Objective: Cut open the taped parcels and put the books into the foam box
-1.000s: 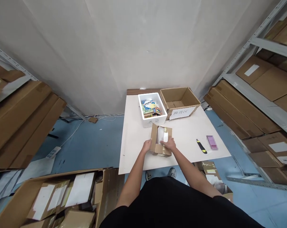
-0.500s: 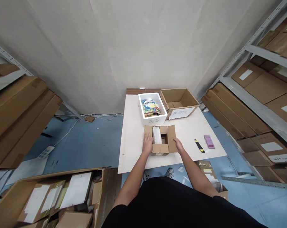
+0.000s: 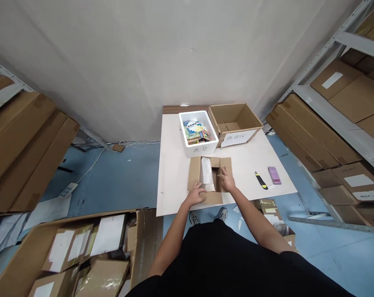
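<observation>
A small cardboard box (image 3: 193, 173) stands on the table with its flaps folded outward. Inside, along its left side, lies a white wrapped packet (image 3: 206, 171). My left hand (image 3: 196, 194) rests on the box's near left corner, fingers stretched over the front flap near the packet. Over the right side of the opening is my right hand (image 3: 226, 180), its fingers apart and the tips at the inner edge. Neither hand holds anything that I can see. The bottom of the box is partly shadowed.
Behind the box stand a white foam bin (image 3: 200, 149) of booklets and a larger cardboard carton (image 3: 235, 123) with a paper label. A yellow-black utility knife (image 3: 261, 180) and a blurred purple item (image 3: 274, 175) lie right. A large carton (image 3: 143, 235) of parcels stands lower left; shelves flank both sides.
My left hand has moved from the left flap to the near corner. My right hand has left the right flap and come to the opening. The flaps now lie further outward.
</observation>
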`<state>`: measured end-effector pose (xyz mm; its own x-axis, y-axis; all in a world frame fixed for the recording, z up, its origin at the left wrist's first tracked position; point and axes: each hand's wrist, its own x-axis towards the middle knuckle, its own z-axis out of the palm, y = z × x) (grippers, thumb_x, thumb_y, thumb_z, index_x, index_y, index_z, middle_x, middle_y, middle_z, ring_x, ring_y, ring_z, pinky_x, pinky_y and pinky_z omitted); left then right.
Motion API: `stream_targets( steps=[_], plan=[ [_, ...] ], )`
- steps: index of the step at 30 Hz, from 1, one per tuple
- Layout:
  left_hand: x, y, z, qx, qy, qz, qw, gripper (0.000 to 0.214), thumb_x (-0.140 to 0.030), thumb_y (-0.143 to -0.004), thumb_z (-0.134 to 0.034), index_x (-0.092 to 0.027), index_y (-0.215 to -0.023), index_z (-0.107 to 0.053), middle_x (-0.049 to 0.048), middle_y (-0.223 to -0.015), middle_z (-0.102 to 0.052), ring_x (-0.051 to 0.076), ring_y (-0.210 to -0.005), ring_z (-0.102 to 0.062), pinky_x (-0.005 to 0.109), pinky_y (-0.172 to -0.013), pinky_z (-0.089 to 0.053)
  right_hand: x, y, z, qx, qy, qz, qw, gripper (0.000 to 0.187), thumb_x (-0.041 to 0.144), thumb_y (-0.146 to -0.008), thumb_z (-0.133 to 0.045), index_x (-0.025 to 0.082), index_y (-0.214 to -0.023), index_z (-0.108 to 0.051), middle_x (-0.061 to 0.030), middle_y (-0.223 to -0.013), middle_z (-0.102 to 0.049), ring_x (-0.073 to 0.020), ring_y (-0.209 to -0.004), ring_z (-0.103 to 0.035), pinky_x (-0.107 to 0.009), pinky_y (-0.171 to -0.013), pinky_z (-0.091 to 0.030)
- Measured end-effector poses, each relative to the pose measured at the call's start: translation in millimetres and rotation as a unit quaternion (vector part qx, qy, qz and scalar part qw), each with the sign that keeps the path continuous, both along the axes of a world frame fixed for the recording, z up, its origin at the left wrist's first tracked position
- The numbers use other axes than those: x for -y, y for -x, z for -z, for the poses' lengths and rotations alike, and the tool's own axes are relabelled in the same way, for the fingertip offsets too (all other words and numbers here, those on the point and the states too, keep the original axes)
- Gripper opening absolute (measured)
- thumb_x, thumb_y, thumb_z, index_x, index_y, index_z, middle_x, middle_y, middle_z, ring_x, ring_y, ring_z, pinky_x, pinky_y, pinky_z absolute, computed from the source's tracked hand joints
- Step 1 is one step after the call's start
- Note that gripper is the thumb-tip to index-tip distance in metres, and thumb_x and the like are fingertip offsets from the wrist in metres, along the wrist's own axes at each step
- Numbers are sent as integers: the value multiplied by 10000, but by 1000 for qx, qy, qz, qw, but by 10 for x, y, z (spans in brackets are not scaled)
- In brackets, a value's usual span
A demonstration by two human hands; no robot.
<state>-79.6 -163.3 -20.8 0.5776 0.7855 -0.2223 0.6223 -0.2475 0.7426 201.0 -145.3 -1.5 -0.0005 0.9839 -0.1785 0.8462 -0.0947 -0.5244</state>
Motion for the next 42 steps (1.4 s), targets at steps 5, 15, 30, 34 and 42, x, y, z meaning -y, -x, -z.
stream_targets(
  steps=[5, 15, 30, 34, 42],
  plan=[
    [266, -110, 260, -24, -91, -34, 995, 581, -191, -778, -852, -220, -1338, -700, 118, -1773, -270, 365, -1660, -139, 610, -1299, -280, -163, 460, 47, 12, 62, 1, 998, 632, 291, -973, -628, 218, -1591, -515, -131, -1764, -268, -323, -1491, -494, -428, -1185, -441],
    [506, -266, 505, -42, -239, -144, 960, 174, -213, -958, -679, -221, -1127, -717, 132, -1732, -365, 363, -1612, -310, 610, -1231, -405, -313, 1008, 89, 113, 166, 33, 979, 1061, 241, -968, -648, 168, -1733, 84, -173, -1191, -759, -282, -1061, -735, -323, -875, -521],
    [109, 524, 252, -170, -209, -169, 948, 84, -157, -914, -677, -220, -914, -732, 115, -1664, -485, 415, -1569, -373, 604, -1165, -457, -393, 465, -801, -44, -102, 65, 992, 992, 290, -926, -548, 208, -1755, -8, -104, -1186, -784, -336, -1013, -734, -436, -958, -566],
    [148, 958, 215, -183, -208, -184, 943, 111, -171, -938, -635, -230, -943, -729, 105, -1676, -468, 411, -1572, -366, 607, -1169, -459, -377, -129, -564, -214, -129, 137, 959, 1128, 446, -844, -700, 205, -1756, -81, -130, -1603, -548, -348, -1409, -578, -442, -1170, -471],
    [206, 1189, -126, -207, -191, -167, 945, 70, -191, -907, -680, -215, -963, -714, 164, -1637, -493, 435, -1548, -396, 610, -1146, -493, -158, -598, 464, -247, 63, 242, 936, 874, 471, -811, -739, 228, -1610, -478, -129, -1569, -579, -358, -1432, -554, -502, -1183, -455]
  ],
)
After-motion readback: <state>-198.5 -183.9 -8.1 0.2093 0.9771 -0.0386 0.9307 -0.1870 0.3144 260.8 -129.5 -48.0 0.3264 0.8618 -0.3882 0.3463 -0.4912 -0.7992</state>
